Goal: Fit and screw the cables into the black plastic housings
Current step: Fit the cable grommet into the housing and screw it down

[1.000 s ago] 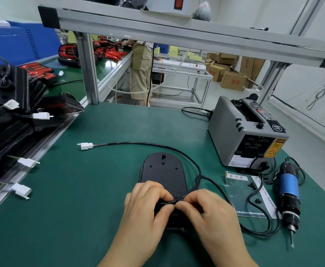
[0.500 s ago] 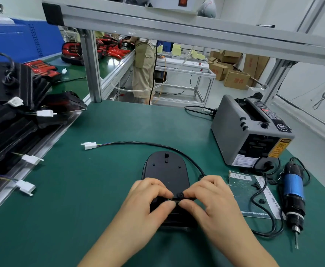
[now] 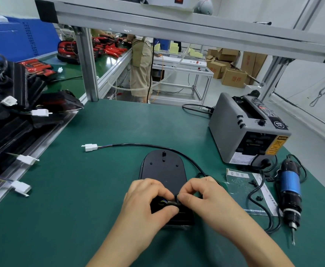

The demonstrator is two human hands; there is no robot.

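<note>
Where the black plastic housing (image 3: 162, 170) lies flat on the green table (image 3: 71, 209), its long axis runs straight away from the person, rounded end far, squared end near. Every place below is given from it.

- Cable (image 3: 157, 146): black. It leaves the housing's near end under the hands, loops out past its right edge and arcs round the rounded far end. It finishes far-left in a white connector (image 3: 90, 147), loose on the table and apart from the housing.
- Left hand (image 3: 144, 205): over the near-left corner. Its fingers (image 3: 169, 210) are curled, pinching the cable's end where coloured wires show.
- Right hand (image 3: 206, 197): over the near-right corner, fingertips meeting the left's. Its fingers are narrow, pinching a small black collar on the same cable.
- Governing relation: the cable's end lies crosswise to the housing's long axis, directly beneath both sets of fingers, so neither hand is nearer. The thumbs hide whether the collar sits in its slot. Judged step: fitting, with screwing not yet begun.
- Electric screwdriver (image 3: 289, 189): well to the right, lying down with its bit toward the person. The right hand is nearer to it.
- Bag of small parts (image 3: 242, 185): between the housing and the screwdriver.
- Tape dispenser (image 3: 248, 130): right and beyond.
- Stacked housings (image 3: 7, 122): far left.
</note>
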